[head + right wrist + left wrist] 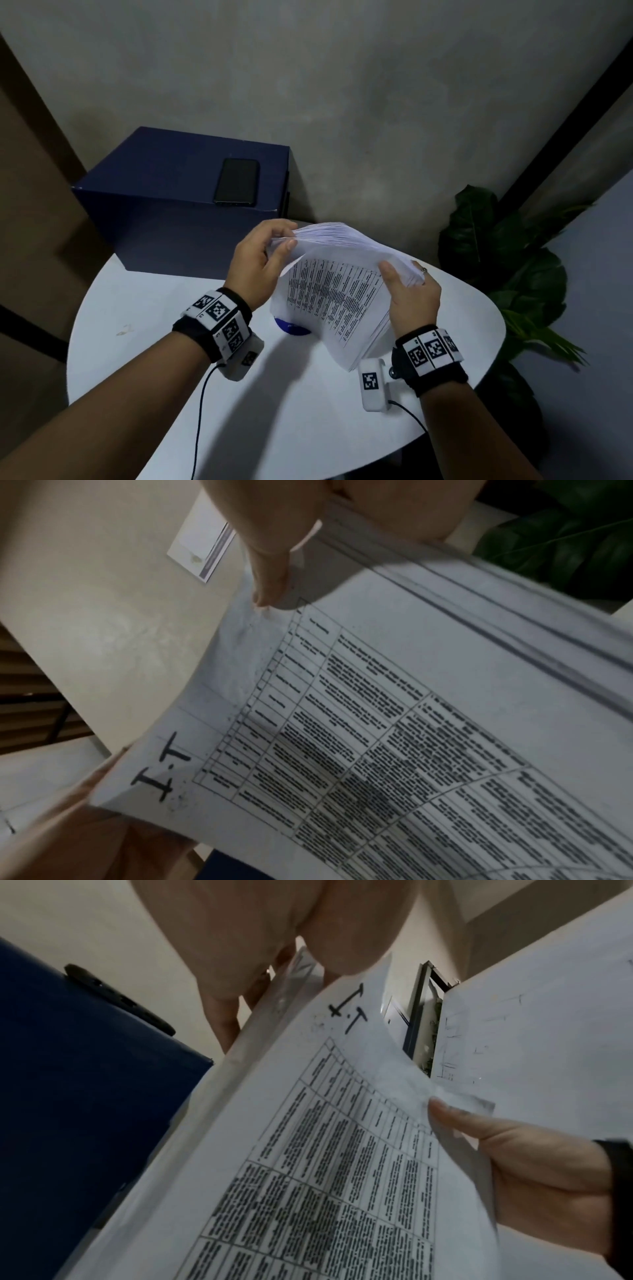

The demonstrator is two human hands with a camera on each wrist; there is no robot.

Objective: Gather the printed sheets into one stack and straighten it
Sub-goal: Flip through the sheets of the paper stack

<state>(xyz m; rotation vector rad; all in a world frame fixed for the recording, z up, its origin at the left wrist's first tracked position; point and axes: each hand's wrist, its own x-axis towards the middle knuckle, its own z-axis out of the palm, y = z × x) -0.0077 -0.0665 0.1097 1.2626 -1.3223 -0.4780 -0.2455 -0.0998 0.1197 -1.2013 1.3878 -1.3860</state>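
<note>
A: Two hands hold one thick stack of printed sheets (337,291) in the air just above the white table (144,329), in front of the dark blue box (178,192). Our left hand (258,263) pinches the stack's upper corner nearest the box, thumb on the printed face. Our right hand (412,301) grips the side edge farther from the box, thumb on top and fingers curled behind.

B: Is the stack square yet?

A: No. We see the top edges fanned and the pages bowed between the hands. The front page shows a table of text and a large heading.

B: How do we straighten it well?

A: We judge it best to loosen both grips a little, stand the stack on one edge on the table in front of the box, and tap it so the sheets drop level. Then we turn it and tap a neighbouring edge.

B: Anything loose near the box?

A: A blue shape (291,327) lies on the table under the stack; it may be a round label, but most of it is hidden. A dark phone (237,182) lies on top of the box.
</note>
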